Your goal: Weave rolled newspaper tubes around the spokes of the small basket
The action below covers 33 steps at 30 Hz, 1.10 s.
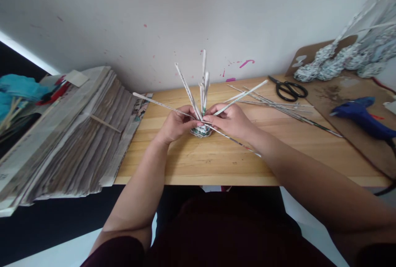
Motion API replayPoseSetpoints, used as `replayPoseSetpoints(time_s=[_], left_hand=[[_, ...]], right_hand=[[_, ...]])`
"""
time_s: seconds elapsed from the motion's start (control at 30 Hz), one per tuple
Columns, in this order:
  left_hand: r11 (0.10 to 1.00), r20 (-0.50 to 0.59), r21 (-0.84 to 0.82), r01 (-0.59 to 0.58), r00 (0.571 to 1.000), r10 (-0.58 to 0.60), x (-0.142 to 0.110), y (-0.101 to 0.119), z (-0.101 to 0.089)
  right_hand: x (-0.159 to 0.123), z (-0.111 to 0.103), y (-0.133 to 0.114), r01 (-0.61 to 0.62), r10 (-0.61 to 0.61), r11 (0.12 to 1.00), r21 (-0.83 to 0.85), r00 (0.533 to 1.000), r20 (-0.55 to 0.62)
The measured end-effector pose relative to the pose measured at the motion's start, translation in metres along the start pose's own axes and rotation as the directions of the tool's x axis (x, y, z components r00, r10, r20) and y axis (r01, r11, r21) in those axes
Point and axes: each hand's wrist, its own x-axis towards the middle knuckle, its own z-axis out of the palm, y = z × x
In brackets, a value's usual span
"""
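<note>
A small woven base of rolled newspaper (201, 131) sits on the wooden table in front of me, between my hands. Several rolled paper tubes (187, 83) rise and fan out from it. My left hand (177, 126) is closed around the left side of the weave, thumb and fingers pinching near the tube bottoms. From the other side, my right hand (227, 119) pinches a thin paper strand (233, 140) that slants down to the right over the table. My fingers partly cover the upper edge of the weave.
A tall stack of newspapers (77, 143) stands at the left. Loose paper tubes (278, 108) lie on the table (198, 168) at right, near black scissors (289, 89). A blue glue gun (361, 114) rests on a brown board (331, 93), with woven paper pieces (328, 62) behind.
</note>
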Motion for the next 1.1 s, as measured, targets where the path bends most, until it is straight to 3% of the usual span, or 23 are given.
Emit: replayPoseSetpoints(time_s=[0.13,0.3,0.6,0.83,1.1], left_hand=[[1.000,0.019,0.024,-0.010,1.000,0.010,-0.001,-0.001,0.001],[0.982,-0.024,0.177,-0.064,0.997,0.069,-0.003,0.004,0.005],[0.934,-0.061,0.349,-0.070,0.993,0.098,-0.014,0.006,0.012],[0.902,-0.186,0.413,-0.128,0.957,0.221,-0.022,-0.004,0.024],[0.892,-0.178,0.425,-0.156,0.951,0.252,-0.021,-0.008,0.022]], right_hand=[[0.000,0.003,0.001,-0.005,0.005,1.000,-0.002,1.000,-0.028],[0.002,0.002,0.001,0.040,-0.041,0.999,-0.034,0.999,-0.023],[0.009,0.000,0.004,-0.204,0.219,0.950,0.237,0.975,-0.039],[0.011,-0.010,0.008,-0.284,0.255,0.874,0.395,0.959,0.127],[0.009,-0.009,0.003,-0.265,0.241,0.874,0.407,0.964,0.111]])
